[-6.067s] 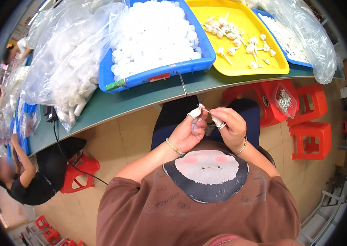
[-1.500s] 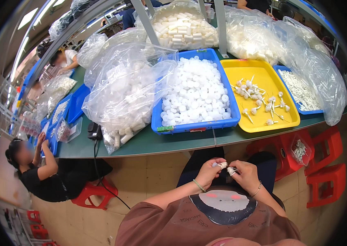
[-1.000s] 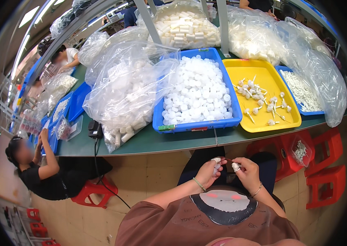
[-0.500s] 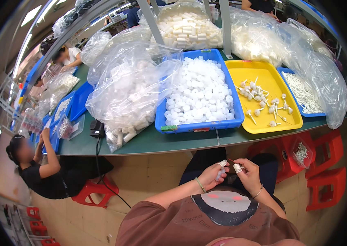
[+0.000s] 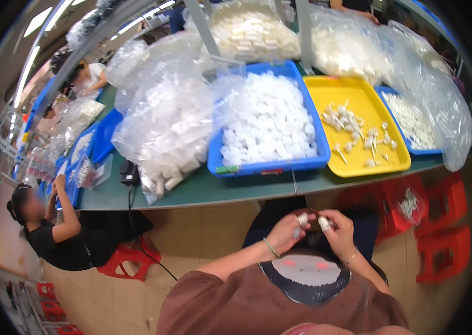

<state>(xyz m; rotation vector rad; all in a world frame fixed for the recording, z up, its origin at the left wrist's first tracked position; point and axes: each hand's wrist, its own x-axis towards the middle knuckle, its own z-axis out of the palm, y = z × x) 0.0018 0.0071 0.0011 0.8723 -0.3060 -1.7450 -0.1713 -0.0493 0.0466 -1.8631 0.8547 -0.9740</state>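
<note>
Over my lap, below the table edge, my left hand (image 5: 287, 233) is closed around small translucent white plastic pieces (image 5: 297, 231). White wrapping covers a fingertip of it. My right hand (image 5: 338, 230) is pinched close beside it, with a white-wrapped thumb. A thin brown strand (image 5: 316, 213) runs from the right fingers toward the left fingertips; motion blur hides its exact kind. Ahead on the table stands a blue tray (image 5: 269, 168) heaped with round translucent white pieces (image 5: 269, 120). To its right, a yellow tray (image 5: 367, 168) holds several white-headed pieces with thin stems (image 5: 343, 119).
A clear bag of white cylinders (image 5: 166, 128) lies left of the blue tray. At right is another blue tray of slim white parts (image 5: 413, 120), partly under plastic. Red stools (image 5: 442, 254) stand at right, one bearing a small container (image 5: 409, 205). A co-worker (image 5: 52, 226) sits at left.
Both hands have moved slightly upward and stay close together. The view has shifted a little, so the trays sit slightly higher. The thin strand is now more blurred.
</note>
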